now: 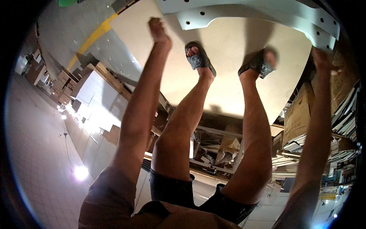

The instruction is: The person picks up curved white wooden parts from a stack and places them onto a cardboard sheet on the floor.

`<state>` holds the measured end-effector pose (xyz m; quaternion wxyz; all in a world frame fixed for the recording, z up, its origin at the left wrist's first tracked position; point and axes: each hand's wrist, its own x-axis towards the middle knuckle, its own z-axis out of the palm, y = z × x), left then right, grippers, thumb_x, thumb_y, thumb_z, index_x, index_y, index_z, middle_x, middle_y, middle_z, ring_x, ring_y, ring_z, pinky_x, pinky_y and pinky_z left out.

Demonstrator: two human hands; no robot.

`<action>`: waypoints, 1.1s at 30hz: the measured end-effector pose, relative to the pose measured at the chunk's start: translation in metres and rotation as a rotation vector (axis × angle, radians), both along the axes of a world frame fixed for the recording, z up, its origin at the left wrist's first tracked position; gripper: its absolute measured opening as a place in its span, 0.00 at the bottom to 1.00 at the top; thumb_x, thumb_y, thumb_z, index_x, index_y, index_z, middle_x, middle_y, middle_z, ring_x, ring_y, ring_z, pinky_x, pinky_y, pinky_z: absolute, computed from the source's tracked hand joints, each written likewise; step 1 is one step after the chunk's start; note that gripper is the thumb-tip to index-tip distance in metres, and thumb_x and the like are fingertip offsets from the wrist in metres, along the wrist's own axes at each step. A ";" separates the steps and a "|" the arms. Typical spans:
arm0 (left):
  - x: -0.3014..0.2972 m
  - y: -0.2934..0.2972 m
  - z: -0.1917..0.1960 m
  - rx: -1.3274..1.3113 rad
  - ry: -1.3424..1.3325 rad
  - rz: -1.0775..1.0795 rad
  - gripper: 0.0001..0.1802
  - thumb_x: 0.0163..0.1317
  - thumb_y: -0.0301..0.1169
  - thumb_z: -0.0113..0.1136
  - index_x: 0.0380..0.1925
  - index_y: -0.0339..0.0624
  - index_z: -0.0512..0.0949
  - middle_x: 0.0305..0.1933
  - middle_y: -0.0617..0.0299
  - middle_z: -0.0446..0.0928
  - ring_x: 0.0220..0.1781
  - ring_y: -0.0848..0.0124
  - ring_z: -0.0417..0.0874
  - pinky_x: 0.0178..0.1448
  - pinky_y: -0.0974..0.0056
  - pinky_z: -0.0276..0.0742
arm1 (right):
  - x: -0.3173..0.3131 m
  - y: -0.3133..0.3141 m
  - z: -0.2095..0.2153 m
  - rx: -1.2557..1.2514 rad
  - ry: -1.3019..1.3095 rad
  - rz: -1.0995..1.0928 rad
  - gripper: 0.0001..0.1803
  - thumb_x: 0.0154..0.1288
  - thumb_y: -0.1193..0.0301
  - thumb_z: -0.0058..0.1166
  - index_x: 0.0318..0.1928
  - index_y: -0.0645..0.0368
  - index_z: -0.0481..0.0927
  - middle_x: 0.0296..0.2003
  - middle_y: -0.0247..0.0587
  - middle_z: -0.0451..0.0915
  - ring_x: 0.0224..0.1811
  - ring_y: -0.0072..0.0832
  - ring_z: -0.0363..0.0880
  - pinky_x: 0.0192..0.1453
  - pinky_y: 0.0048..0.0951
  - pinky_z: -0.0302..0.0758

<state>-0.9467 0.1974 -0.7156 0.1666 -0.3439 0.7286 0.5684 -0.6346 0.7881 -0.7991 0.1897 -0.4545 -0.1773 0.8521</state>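
Observation:
A pale grey curved panel (pixel 244 8) with several round holes spans the top of the view, above a large tan board. My right hand (pixel 323 61) is at the panel's lower right end. Its fingers meet that edge and are partly hidden there, while the thumb sticks out to the side. Left of the panel, my left hand (pixel 158 31) hangs over the board's left part, fingers curled in and nothing visible in them. A gap separates it from the panel.
My feet in dark slide sandals (pixel 198 60) stand on the tan board (pixel 225 80). Cardboard cartons (pixel 299 118) and stacked flat sheets are at the right. At the left are a white-topped stack (pixel 97 97) and a yellow floor line (pixel 93 38). Shelving with scraps shows between my legs.

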 end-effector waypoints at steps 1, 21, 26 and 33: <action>-0.017 0.009 -0.004 -0.058 0.015 0.068 0.23 0.78 0.47 0.40 0.67 0.53 0.69 0.53 0.64 0.80 0.52 0.68 0.76 0.64 0.55 0.68 | 0.029 0.035 -0.014 -0.237 0.457 0.054 0.75 0.39 0.27 0.67 0.77 0.64 0.50 0.77 0.48 0.56 0.78 0.44 0.54 0.80 0.55 0.53; -0.068 0.383 0.048 -0.227 0.080 -1.841 0.48 0.67 0.69 0.44 0.73 0.41 0.66 0.78 0.47 0.59 0.79 0.51 0.59 0.79 0.51 0.54 | -0.194 -0.267 0.091 -0.298 0.115 -0.647 0.45 0.73 0.34 0.30 0.77 0.54 0.57 0.75 0.41 0.59 0.77 0.39 0.58 0.79 0.39 0.57; -0.067 0.393 0.034 -0.131 -0.016 -1.852 0.47 0.68 0.68 0.44 0.72 0.41 0.66 0.77 0.48 0.60 0.78 0.51 0.60 0.78 0.51 0.55 | -0.205 -0.256 0.083 -0.310 0.064 -0.715 0.42 0.78 0.36 0.24 0.75 0.54 0.61 0.72 0.42 0.66 0.74 0.41 0.62 0.77 0.43 0.60; -0.074 0.398 0.020 -0.009 -0.180 -1.818 0.46 0.69 0.67 0.44 0.72 0.41 0.67 0.76 0.49 0.62 0.76 0.52 0.61 0.77 0.52 0.57 | -0.206 -0.254 0.079 -0.240 0.116 -0.646 0.37 0.79 0.41 0.33 0.74 0.55 0.63 0.70 0.41 0.69 0.73 0.39 0.63 0.77 0.42 0.60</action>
